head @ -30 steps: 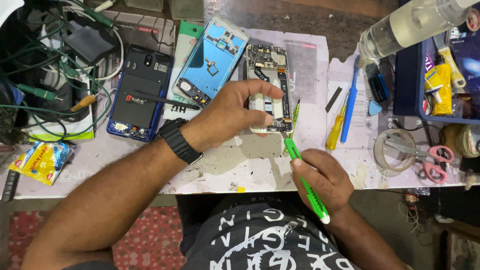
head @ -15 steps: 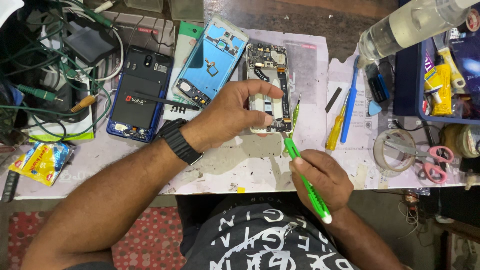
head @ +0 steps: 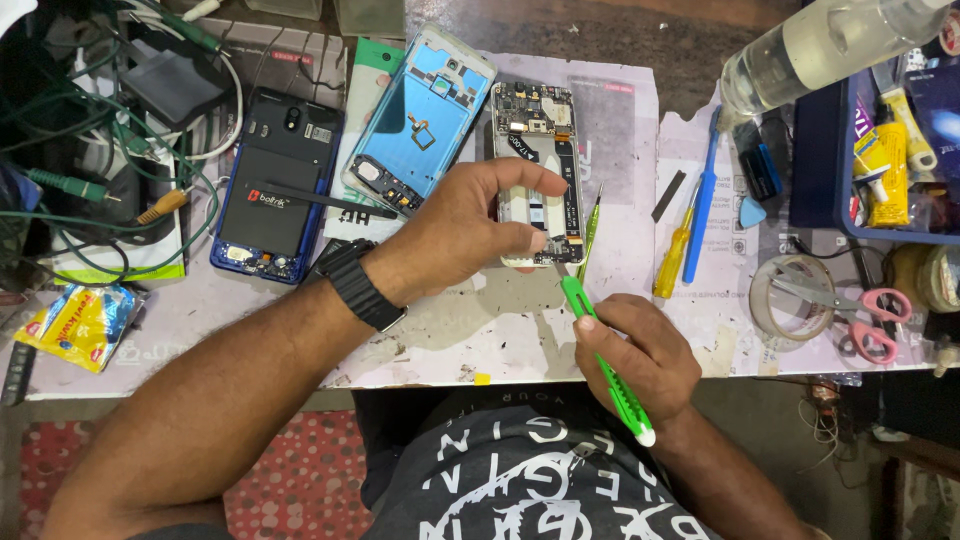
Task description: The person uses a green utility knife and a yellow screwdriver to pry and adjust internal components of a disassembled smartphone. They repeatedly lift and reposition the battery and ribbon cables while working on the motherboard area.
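An opened phone (head: 540, 130) with its circuit board bare lies on the worktable (head: 620, 130). My left hand (head: 470, 225), a black watch (head: 355, 282) on its wrist, grips the phone's lower half with thumb and fingers. In my right hand (head: 645, 355) is a green-handled screwdriver (head: 600, 345); its tip touches the phone's bottom right corner. A light blue back cover (head: 420, 115) lies left of the phone.
A dark blue phone (head: 280, 185) with a black stick across it lies at left by tangled cables (head: 90, 160). Yellow and blue screwdrivers (head: 690, 225), a tape roll with pink scissors (head: 830, 300), a clear bottle (head: 820, 45) and a blue tray (head: 890, 130) stand at right.
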